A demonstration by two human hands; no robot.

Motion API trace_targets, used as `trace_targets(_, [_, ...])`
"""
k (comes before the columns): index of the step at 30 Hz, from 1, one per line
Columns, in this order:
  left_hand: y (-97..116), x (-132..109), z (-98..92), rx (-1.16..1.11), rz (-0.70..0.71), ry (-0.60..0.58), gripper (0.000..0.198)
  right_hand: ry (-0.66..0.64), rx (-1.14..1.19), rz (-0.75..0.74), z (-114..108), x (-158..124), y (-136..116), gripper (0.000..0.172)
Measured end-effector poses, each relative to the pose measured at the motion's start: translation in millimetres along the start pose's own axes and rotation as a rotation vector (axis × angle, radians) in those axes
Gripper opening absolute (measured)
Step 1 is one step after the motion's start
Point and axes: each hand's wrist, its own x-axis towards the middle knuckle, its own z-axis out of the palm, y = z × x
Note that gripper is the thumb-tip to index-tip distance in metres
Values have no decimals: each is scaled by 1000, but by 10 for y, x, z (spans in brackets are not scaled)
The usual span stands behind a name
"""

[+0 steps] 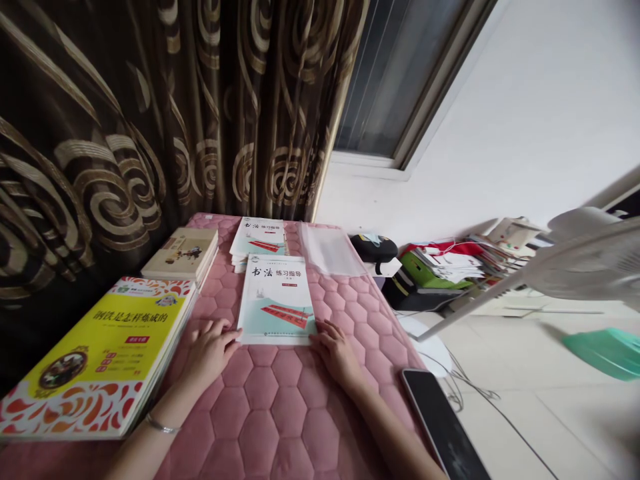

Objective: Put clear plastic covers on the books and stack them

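A white and teal exercise book (277, 299) lies flat on the pink quilted table cover (280, 400). My left hand (213, 348) rests on the cover at the book's near left corner, fingers loosely spread and touching its edge. My right hand (336, 350) lies at the near right corner, fingers curled against the edge. Neither hand has lifted the book. A bracelet sits on my left wrist.
A second matching book (260, 239) lies behind the first. A yellow and red book stack (100, 353) is at the left, a beige book stack (183, 255) behind it. A dark phone (443, 427) lies at the table's right edge. Curtain behind; fan and clutter at right.
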Motion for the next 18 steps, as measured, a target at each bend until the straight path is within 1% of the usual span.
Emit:
trace_targets(6, [78, 13, -75, -55, -54, -52, 27, 8, 28, -29, 15, -15, 1, 34])
trace_targets(9, [130, 40, -67, -113, -109, -91, 27, -13, 60, 10, -22, 4, -18, 30])
trace_targets(12, [230, 115, -44, -140, -176, -138, 26, -43, 88, 140, -64, 102, -95, 22])
trace_targets(16, [398, 279, -34, -128, -336, -206, 32, -49, 103, 389, -58, 355, -259, 28])
trace_targets(18, [457, 347, -39, -121, -397, -236, 34, -50, 67, 461, -35, 479, -323, 31])
